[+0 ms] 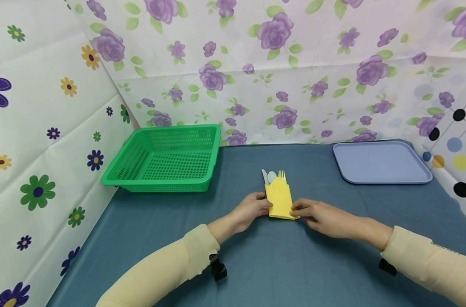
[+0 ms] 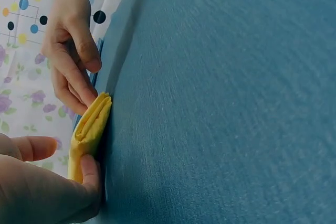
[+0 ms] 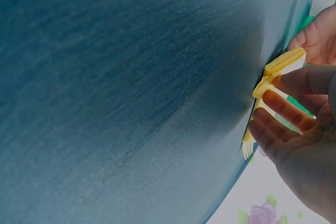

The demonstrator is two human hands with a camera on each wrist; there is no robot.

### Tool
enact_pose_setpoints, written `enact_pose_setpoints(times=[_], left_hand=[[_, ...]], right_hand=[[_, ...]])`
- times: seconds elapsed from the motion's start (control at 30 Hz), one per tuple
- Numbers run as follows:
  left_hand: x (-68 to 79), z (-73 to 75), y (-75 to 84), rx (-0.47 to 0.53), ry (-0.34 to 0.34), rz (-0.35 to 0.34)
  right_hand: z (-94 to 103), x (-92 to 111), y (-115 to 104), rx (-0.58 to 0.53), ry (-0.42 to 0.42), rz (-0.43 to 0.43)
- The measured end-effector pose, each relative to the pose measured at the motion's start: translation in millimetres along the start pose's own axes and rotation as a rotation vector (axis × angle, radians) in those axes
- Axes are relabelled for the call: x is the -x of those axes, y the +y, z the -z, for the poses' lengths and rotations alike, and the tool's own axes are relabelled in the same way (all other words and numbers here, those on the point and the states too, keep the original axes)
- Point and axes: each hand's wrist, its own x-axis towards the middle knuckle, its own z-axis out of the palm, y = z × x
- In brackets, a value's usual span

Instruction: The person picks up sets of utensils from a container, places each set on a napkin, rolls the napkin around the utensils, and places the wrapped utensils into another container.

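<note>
A folded yellow napkin (image 1: pixel 280 198) lies on the blue tabletop with a knife (image 1: pixel 265 176), a spoon (image 1: pixel 271 177) and a fork (image 1: pixel 281 174) standing out of its far end; their lower parts are hidden inside. My left hand (image 1: pixel 248 212) touches the napkin's left side. In the left wrist view one of its fingers (image 2: pixel 39 148) is raised apart from the cloth. At the near right corner, thumb and index finger of my right hand (image 1: pixel 326 218) pinch a yellow fold. The right wrist view shows this fold (image 3: pixel 262 85) between the fingertips, the other fingers spread.
A green perforated basket (image 1: pixel 208 181) stands at the back left. At the back right lies a light blue tray (image 1: pixel 382 162). Flowered sheets (image 1: pixel 240 102) hang behind and to the left of the table, a dotted one (image 1: pixel 461 162) to the right.
</note>
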Motion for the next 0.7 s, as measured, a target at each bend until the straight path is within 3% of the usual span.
enact_pose_setpoints(times=[0.5, 0.7], left_hand=[[-8.6, -4.7, 1.8, -0.019, -0.039, 0.013], [-10.4, -8.9, 0.5, -0.074, 0.045, -0.008]], right_hand=[[1.6, 0.8, -0.1, -0.013, -0.012, -0.003], [-0.2, 1.8, 1.4, -0.014, -0.012, -0.003]])
